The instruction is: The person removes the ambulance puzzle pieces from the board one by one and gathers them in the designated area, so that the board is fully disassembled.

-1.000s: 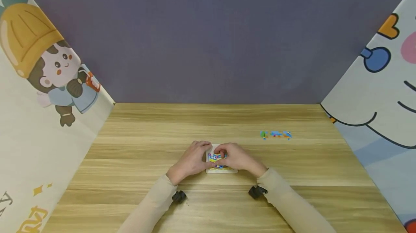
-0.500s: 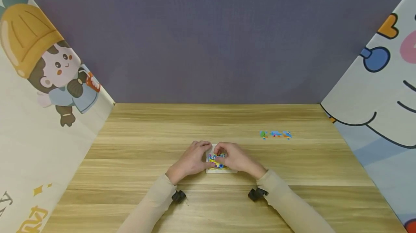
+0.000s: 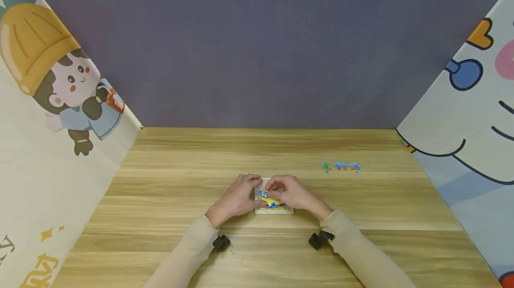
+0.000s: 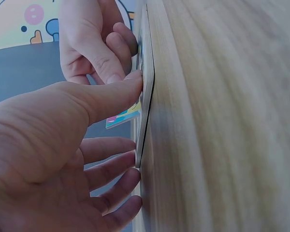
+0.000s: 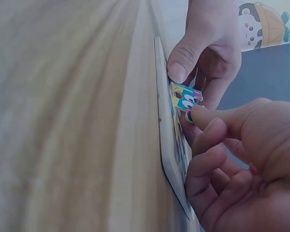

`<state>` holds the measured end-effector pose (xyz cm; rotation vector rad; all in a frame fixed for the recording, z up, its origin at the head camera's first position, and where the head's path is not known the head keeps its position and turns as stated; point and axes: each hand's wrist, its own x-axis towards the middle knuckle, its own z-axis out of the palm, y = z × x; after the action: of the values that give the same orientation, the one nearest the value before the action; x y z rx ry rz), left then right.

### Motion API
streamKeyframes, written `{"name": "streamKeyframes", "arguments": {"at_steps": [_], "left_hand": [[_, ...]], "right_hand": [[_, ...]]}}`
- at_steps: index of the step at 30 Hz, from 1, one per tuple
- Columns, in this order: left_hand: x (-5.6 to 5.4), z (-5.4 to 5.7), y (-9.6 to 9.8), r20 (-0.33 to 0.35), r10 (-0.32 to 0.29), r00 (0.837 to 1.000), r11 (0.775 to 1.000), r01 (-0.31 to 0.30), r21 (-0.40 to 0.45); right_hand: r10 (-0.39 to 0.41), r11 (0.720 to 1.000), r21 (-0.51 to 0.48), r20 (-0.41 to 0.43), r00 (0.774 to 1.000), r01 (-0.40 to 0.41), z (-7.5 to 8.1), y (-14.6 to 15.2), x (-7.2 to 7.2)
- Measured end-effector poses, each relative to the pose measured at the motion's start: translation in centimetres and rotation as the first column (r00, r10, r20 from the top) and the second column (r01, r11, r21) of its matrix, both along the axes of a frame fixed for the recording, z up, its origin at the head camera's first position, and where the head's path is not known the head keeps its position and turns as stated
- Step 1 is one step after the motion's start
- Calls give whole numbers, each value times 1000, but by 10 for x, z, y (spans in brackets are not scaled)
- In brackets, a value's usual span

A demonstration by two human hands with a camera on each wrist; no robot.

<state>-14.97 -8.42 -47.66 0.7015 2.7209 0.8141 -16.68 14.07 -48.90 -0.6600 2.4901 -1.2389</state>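
A small pale puzzle board [image 3: 277, 211] lies on the table before me, with a yellow picture and blue round shapes on it. Its left side is steadied by my left hand [image 3: 237, 196], the thumb pressing on the board and the fingers extended along its edge. My right hand [image 3: 295, 194], over the board's right part, pinches a puzzle piece [image 5: 186, 96] printed with cartoon eyes on blue and yellow. In the right wrist view the piece is tilted up from the board, close to the left thumb. My right fingers hide the board's upper right part.
Several loose puzzle pieces [image 3: 341, 166], mostly blue with green and orange, lie in a row behind and right of the board. A grey partition [image 3: 265, 56] rises at the table's back edge, and cartoon-printed panels [image 3: 80, 100] flank both sides.
The right hand's fingers have shifted slightly, and the piece between them has changed its angle. More of the yellow picture and its blue circles now shows. The left hand stays in place.
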Motion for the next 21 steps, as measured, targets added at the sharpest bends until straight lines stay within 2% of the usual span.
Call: {"name": "streamKeyframes", "arguments": {"at_steps": [14, 21], "left_hand": [[2, 0, 2, 3, 9, 1000, 1000, -9, 0], [3, 1, 5, 4, 19, 1000, 1000, -19, -16]], "right_hand": [[-29, 995, -91, 80, 996, 36, -1, 9, 0], [-41, 995, -91, 58, 997, 46, 1, 27, -1]]}}
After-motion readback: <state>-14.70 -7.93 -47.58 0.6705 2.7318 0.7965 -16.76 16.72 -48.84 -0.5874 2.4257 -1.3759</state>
